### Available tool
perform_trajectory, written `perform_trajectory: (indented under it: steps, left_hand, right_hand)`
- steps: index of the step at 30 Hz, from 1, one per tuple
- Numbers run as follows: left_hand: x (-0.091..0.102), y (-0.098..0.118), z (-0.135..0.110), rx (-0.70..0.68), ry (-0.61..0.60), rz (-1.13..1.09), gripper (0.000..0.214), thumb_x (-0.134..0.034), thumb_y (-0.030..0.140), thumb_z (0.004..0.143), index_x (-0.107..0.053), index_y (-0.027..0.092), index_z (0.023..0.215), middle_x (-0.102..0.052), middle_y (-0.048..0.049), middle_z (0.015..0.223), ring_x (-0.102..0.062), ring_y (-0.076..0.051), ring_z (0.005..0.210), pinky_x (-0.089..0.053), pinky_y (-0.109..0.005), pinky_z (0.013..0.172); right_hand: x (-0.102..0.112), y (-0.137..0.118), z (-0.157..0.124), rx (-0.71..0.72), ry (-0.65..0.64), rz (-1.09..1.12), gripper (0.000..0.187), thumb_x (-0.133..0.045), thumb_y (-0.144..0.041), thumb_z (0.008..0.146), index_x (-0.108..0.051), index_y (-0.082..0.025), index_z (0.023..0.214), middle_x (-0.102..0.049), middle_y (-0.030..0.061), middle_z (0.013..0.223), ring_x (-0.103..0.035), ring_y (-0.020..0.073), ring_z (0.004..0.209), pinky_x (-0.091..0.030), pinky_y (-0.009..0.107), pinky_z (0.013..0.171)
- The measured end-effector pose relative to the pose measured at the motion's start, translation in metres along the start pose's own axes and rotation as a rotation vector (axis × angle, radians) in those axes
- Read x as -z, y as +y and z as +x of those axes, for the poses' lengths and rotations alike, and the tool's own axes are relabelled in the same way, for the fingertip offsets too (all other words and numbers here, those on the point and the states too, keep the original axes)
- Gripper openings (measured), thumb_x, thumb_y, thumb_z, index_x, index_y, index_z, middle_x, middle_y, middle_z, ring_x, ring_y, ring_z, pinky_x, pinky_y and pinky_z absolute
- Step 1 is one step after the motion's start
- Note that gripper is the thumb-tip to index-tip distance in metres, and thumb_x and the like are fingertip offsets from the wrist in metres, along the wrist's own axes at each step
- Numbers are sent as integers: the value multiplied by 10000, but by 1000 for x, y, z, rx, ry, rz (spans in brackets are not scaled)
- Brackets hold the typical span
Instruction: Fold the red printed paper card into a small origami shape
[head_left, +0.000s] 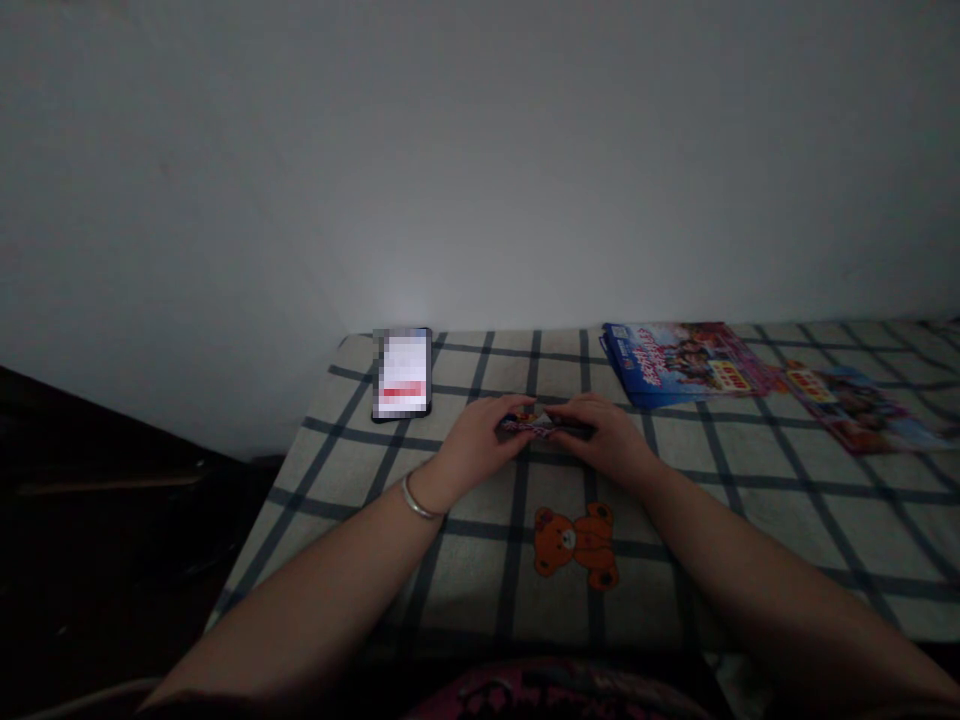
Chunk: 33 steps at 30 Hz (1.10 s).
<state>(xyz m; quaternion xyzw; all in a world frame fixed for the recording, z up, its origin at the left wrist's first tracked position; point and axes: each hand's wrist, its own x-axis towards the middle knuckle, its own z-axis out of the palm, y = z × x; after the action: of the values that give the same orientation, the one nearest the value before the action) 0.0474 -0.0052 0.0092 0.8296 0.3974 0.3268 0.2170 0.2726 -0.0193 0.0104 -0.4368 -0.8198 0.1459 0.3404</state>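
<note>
Over the middle of the checked tablecloth [480, 545], my left hand [481, 436] and my right hand [613, 436] face each other. Between them is a small folded piece of printed paper [534, 424], dark and colourful with a pale pointed bit near its centre. Fingers and thumb of each hand pinch one end of it. My fingers cover both ends, so its full shape is hidden. A silver bangle [417, 497] circles my left wrist. Just below the hands, an orange teddy bear picture [576, 545] shows on the cloth.
A phone with a lit screen [403, 375] lies at the back left. At the back right is a stack of blue printed flyers [667, 365], with another flyer [862, 405] beside it. A pale wall [525, 180] rises behind the table; the floor at left is dark.
</note>
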Motion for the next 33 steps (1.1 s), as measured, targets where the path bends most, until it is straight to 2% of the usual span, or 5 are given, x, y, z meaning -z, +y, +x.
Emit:
perform_trajectory:
  steps: [5,14,19,24,33]
  left_hand:
    - [2,2,2,-23,-12,-9,205,-679,225,824,-683,249,1027,-720,-14,976,-648,-208,943,-502,-398,874]
    - [3,2,4,-39,-44,-28,104,-668,226,846,-708,249,939,-721,10,887,-644,-182,879,-481,-352,846]
    - [4,6,1,-184,41,215,95,-678,234,851,-719,271,928,-705,-9,972,-611,-210,973,-365,-458,1007]
    - [1,14,-2,-258,-8,366,107,-643,301,888,-710,242,948,-714,-22,902,-587,-227,974,-321,-473,1031]
    - [0,14,0,-105,-69,338,89,-653,291,887,-708,221,884,-726,-1,847,-601,-210,909,-384,-390,864]
  right_hand:
    - [-1,2,0,6,-1,-30,151,-677,-268,826,-732,-223,959,-725,51,841,-641,208,817,-509,349,737]
    - [0,-5,1,-17,-40,-37,40,-668,-216,817,-701,-211,838,-680,27,763,-616,187,771,-487,316,703]
    - [1,-10,1,-22,-76,-52,61,-656,-175,814,-698,-219,819,-684,19,770,-617,186,782,-481,319,738]
    - [-1,-17,0,-45,-98,-106,55,-667,-186,822,-708,-221,836,-687,23,779,-617,191,789,-470,310,713]
    - [0,-18,0,-1,-161,-106,102,-671,-259,843,-705,-212,926,-708,32,843,-626,187,802,-454,303,725]
